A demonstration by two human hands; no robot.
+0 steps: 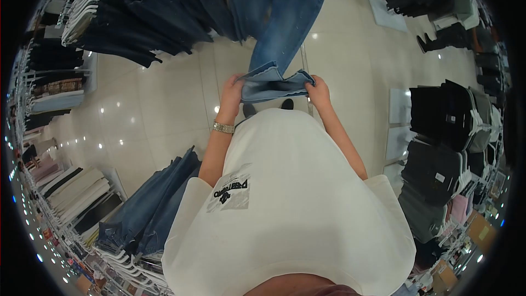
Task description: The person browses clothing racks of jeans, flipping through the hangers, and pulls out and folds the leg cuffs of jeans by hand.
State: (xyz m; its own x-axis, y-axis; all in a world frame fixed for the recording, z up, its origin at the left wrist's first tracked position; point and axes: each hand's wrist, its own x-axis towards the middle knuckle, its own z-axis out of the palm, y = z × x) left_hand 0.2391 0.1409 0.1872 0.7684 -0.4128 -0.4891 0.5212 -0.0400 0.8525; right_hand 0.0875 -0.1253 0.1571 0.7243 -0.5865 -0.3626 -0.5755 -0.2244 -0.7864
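A pair of blue jeans hangs in front of me, with its lower leg ends drawn toward my body. My left hand pinches one side of a leg hem, a watch with a metal band on that wrist. On the other side, my right hand grips the hem's edge between thumb and fingers. Between both hands the hem is stretched wide, its lighter inner side showing. The jeans' waist is cut off by the top of the view.
Dark jeans on white hangers hang at the upper left. More jeans hang low on my left. Black folded or hung garments line the right. A person's dark shoes show at upper right. Beneath is a tiled floor.
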